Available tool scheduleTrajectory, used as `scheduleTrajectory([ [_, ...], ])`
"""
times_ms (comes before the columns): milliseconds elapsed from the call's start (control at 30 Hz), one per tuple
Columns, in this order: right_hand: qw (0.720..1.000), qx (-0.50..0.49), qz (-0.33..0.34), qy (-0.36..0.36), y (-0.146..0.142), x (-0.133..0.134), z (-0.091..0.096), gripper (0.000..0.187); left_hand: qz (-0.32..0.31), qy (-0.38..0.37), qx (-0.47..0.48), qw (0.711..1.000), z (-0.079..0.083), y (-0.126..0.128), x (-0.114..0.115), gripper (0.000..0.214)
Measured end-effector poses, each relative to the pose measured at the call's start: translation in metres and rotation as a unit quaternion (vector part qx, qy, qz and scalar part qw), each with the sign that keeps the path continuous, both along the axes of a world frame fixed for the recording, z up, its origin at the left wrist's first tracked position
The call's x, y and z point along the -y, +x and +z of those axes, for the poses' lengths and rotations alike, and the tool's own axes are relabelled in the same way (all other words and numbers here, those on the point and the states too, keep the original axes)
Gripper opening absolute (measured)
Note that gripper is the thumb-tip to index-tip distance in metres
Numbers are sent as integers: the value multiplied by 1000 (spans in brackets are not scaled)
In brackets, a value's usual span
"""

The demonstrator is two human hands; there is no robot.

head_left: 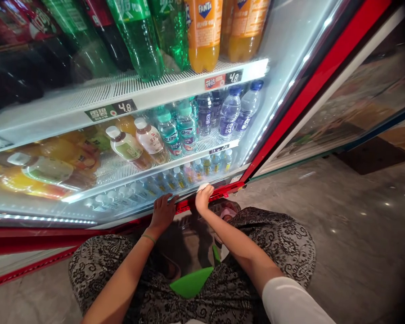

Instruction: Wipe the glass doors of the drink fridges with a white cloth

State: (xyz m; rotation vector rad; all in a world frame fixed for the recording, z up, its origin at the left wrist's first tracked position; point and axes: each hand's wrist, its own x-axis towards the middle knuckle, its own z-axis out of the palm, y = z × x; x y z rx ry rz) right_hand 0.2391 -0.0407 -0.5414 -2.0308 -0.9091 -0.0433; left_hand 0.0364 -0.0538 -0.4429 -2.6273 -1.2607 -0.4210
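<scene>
My left hand (pixel 164 211) lies over the lower front edge of a lit drinks fridge, its fingers stretched forward and slightly apart. To its right, my right hand (pixel 204 197) is closed at the red bottom frame (pixel 219 192). A small white piece (pixel 203 186) shows at its fingers, too little of it visible to name. Just beyond both hands, a row of small bottles (pixel 178 176) stands on the fridge's lowest level.
Above, a shelf (pixel 145 169) carries water bottles (pixel 230 110), teal-capped bottles (pixel 168 130) and tea bottles (pixel 124 144). Higher still are Fanta bottles (pixel 204 36) and green bottles (pixel 137 40). The red door frame (pixel 310 90) slants up at right. A green flap (pixel 191 282) hangs between my knees.
</scene>
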Motion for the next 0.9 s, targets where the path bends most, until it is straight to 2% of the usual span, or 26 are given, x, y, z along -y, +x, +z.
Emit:
scheduleTrajectory([
  [133,995,-57,-86,5,95,-18,22,43,2,-2,-1,1000,2,-5,-1,42],
  [200,991,-73,-112,14,128,-25,32,53,6,-3,1,1000,3,-6,-1,41],
  [267,990,-83,-108,22,124,-28,36,58,7,-7,6,1000,3,-5,-1,41],
  [333,993,-90,-71,24,85,-23,34,59,7,-10,14,1000,4,-4,0,40],
  [467,992,-84,96,13,-11,3,22,57,37,8,31,999,4,-5,3,38],
  [533,984,-71,165,13,-28,14,16,49,60,23,39,997,4,-8,4,38],
  [600,977,-60,203,17,-17,17,12,44,73,29,41,996,3,-12,5,39],
  [700,978,-57,201,29,22,10,7,48,72,30,39,996,4,-17,4,40],
  [800,986,-69,138,56,63,-3,11,56,63,32,41,997,7,-20,3,40],
  [900,989,-88,51,106,94,-20,30,62,62,31,52,996,13,-22,2,41],
])
